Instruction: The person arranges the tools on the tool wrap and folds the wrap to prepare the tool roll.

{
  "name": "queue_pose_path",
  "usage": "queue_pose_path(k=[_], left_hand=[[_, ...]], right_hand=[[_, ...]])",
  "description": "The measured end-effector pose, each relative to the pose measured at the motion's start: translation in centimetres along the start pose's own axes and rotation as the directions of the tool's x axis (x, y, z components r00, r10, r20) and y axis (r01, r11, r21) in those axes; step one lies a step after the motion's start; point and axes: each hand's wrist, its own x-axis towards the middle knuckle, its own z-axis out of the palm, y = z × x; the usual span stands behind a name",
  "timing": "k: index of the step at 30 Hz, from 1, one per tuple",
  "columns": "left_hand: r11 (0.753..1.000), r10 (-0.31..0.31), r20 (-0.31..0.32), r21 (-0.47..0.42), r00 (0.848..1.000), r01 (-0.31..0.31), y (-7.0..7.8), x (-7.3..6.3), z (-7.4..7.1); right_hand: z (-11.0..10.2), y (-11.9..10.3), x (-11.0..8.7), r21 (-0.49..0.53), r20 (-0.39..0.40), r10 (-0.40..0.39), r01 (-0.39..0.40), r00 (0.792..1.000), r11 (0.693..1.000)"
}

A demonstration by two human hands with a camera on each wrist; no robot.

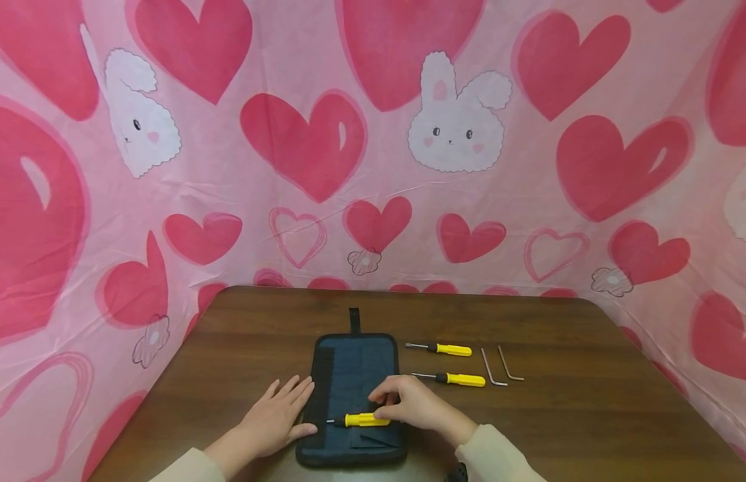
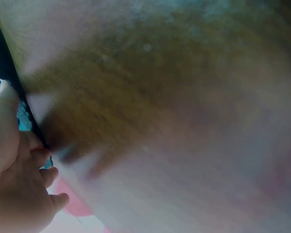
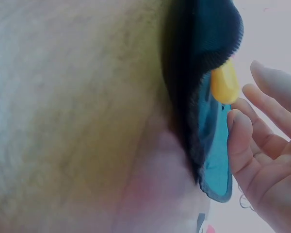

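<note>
A black tool pouch [image 1: 348,361] lies unfolded on the table, its strap pointing to the far side. Across its lower part lies a screwdriver [image 1: 362,420] with a yellow handle and black collar, its tip toward the left. My left hand [image 1: 276,415] rests at the pouch's left edge, fingers extended and thumb over the border. My right hand [image 1: 417,405] is at the handle end, fingers loosely bent. In the right wrist view the yellow handle [image 3: 224,85] shows beside the fingers, which are not wrapped round it; whether a fingertip touches it is unclear.
Right of the pouch lie two more yellow-handled screwdrivers, a farther one [image 1: 451,349] and a nearer one [image 1: 463,379]. Beside them are two L-shaped hex keys, one left [image 1: 490,368] and one right [image 1: 508,365]. A pink heart-patterned cloth [image 1: 385,167] surrounds the brown wooden table [image 1: 589,415].
</note>
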Motion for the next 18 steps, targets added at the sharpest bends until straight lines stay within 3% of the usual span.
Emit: queue_pose_path(k=[6,18], left_hand=[[1.000,0.002,-0.002,-0.005,1.000,-0.002,0.0,0.0,0.1],[1.000,0.002,0.002,-0.001,1.000,-0.002,0.0,-0.1,0.0]], right_hand=[[-0.9,-0.1,-0.2,0.003,-0.015,0.050,-0.050,0.999,0.999],[-2.9,0.0,-1.0,0.055,-0.081,0.049,-0.044,0.995,0.997]])
